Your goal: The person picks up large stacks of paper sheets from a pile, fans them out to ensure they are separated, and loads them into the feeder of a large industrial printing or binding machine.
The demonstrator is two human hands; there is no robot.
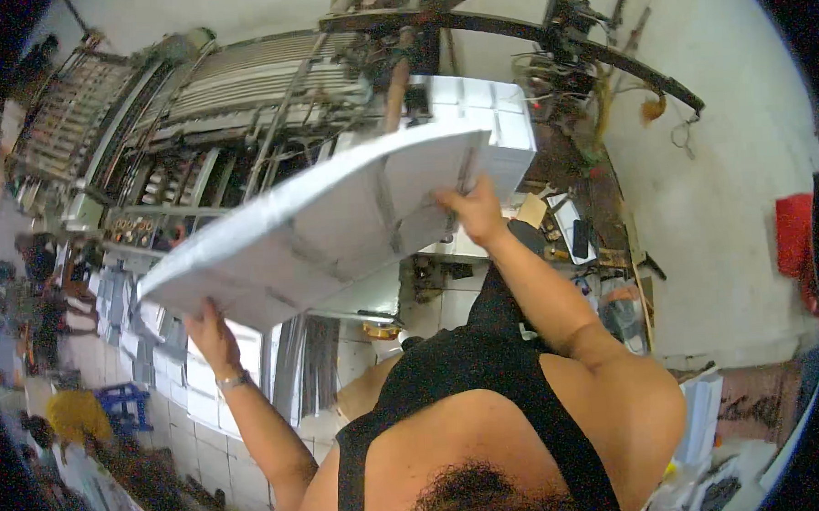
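Observation:
A broad, thin stack of white sheets (pixel 326 227) with grey line markings is up in front of me, tilted and slightly bowed, its right end higher than its left. My left hand (pixel 214 342) grips its lower left edge, fingers hidden behind or beneath it. At the right end, my right hand (pixel 477 214) is closed on the near edge. Beyond that end stands a tall white stack of sheets (pixel 504 123), partly covered by the one I hold.
A long machine with metal rods and rollers (pixel 265 88) spans the back left. Piles of white sheets (pixel 172 366) stand below left. On the right a bench carries a dark phone (pixel 581 239) and small items. A person in yellow (pixel 78 418) is at far left.

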